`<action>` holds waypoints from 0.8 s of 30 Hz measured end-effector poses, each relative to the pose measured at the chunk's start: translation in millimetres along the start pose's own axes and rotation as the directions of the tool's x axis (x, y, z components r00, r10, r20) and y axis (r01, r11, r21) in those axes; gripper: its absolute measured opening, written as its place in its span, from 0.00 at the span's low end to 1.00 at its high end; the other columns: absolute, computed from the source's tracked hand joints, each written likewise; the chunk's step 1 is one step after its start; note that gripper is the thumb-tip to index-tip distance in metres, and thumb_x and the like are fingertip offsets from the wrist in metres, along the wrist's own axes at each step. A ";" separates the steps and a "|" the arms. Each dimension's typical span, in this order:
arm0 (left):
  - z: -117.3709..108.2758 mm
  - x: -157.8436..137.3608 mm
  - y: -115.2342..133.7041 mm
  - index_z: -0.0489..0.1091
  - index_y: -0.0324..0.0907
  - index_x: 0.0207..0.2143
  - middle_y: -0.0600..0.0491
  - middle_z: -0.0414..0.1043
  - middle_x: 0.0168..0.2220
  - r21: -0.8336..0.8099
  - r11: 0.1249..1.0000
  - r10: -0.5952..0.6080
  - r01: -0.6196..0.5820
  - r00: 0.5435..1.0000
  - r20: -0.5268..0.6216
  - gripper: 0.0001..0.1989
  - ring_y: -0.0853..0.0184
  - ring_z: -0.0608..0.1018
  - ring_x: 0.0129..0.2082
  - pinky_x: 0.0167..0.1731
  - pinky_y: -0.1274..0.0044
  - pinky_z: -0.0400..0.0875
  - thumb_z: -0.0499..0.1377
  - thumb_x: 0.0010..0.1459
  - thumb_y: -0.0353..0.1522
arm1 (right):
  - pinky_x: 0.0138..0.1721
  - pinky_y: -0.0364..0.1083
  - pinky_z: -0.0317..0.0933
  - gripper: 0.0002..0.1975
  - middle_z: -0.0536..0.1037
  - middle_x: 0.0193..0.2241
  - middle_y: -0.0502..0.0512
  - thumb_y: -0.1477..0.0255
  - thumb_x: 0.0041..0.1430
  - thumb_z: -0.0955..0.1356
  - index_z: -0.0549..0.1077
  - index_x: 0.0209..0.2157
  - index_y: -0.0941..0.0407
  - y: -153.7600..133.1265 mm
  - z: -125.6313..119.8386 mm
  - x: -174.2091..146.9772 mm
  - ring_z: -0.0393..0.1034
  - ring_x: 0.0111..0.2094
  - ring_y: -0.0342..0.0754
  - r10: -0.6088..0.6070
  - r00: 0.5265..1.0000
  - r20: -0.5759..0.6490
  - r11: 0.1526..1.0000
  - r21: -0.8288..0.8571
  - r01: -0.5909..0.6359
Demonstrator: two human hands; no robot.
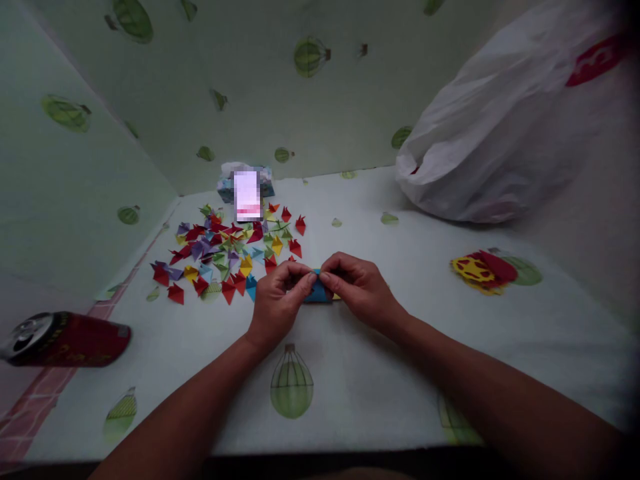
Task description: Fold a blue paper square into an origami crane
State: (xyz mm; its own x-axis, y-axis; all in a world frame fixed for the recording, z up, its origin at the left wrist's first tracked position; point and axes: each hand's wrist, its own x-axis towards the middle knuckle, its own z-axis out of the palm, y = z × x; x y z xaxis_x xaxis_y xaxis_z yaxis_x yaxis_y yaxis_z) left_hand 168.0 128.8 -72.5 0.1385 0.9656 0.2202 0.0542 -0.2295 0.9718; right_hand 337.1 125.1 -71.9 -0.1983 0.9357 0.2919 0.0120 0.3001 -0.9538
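Observation:
Between my two hands is a piece of blue paper [318,293], partly hidden behind the fingers. My left hand [281,293] pinches its left side with thumb and forefinger. From the right, my right hand [361,287] pinches the upper edge, its fingertips almost touching those of the left. A bit of yellow shows beside the blue, under the fingers; what it belongs to I cannot make out. Just beyond my left hand spreads a pile of small folded paper pieces [228,291] in red, yellow, green, purple and blue.
A phone [247,195] with a lit, blurred screen leans against a tissue box [227,191] behind the pile. At left is a red drink can [85,340]. Yellow and red paper cut-outs [475,270] lie at right, below a large white plastic bag [480,147]. Walls border the back and left.

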 end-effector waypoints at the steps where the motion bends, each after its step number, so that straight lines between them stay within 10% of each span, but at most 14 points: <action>1: 0.1 0.0 0.3 0.74 0.40 0.31 0.55 0.74 0.27 -0.026 0.999 -0.020 0.020 1.000 0.004 0.06 0.72 0.74 0.26 0.29 0.80 0.70 0.66 0.55 0.34 | 0.26 0.43 0.57 0.09 0.69 0.22 0.47 0.69 0.61 0.69 0.71 0.28 0.57 0.0 -0.3 -0.1 0.63 0.23 0.41 0.003 1.000 0.007 1.000 -0.010 -0.003; 24: -2.8 6.9 -5.5 0.73 0.39 0.28 0.56 0.71 0.25 0.002 0.998 -0.068 0.068 0.998 0.019 0.08 0.73 0.71 0.25 0.27 0.80 0.66 0.66 0.54 0.35 | 0.27 0.44 0.58 0.14 0.71 0.18 0.47 0.63 0.60 0.67 0.69 0.26 0.57 5.8 -4.4 4.2 0.64 0.21 0.42 0.194 0.977 0.083 0.980 0.025 -0.197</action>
State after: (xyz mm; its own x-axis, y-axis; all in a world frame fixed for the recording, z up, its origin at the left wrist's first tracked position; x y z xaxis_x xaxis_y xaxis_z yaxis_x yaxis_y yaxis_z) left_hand 165.9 137.1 -76.1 0.1537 0.9763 0.1523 0.0658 -0.1639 0.9843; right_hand 340.7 131.6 -76.0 -0.2732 0.9573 0.0944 0.0264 0.1056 -0.9941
